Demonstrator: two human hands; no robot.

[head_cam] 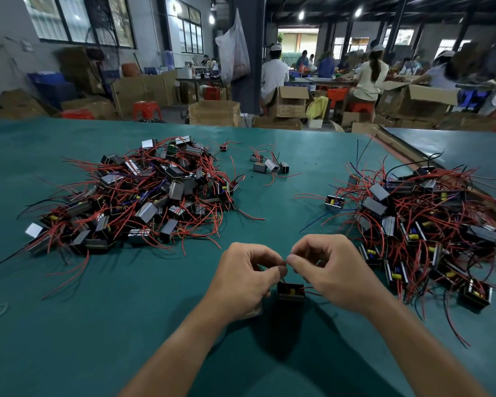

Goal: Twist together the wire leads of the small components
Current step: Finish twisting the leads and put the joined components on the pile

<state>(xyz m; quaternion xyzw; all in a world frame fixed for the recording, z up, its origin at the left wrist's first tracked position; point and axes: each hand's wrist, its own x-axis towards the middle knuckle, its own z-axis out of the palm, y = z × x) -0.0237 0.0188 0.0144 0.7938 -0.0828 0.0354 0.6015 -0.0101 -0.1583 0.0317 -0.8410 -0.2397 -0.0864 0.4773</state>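
Left hand [245,279] and right hand [331,272] are meeting fingertip to fingertip, both pinching red leads [283,264]. Black component [291,292] is showing just beneath them.

Held component [291,292]: small black open box with a yellow part inside, upright, near the middle of the table's [112,325] near edge.
Wire leads [283,281]: thin, red, rising to where the left hand [246,279] and right hand [330,270] pinch them.
Left heap [138,196]: many similar boxes with tangled red leads, on the table's left half.
Right heap [418,224]: similar, by the right edge.
Small group [269,166]: a few boxes, towards the far edge.
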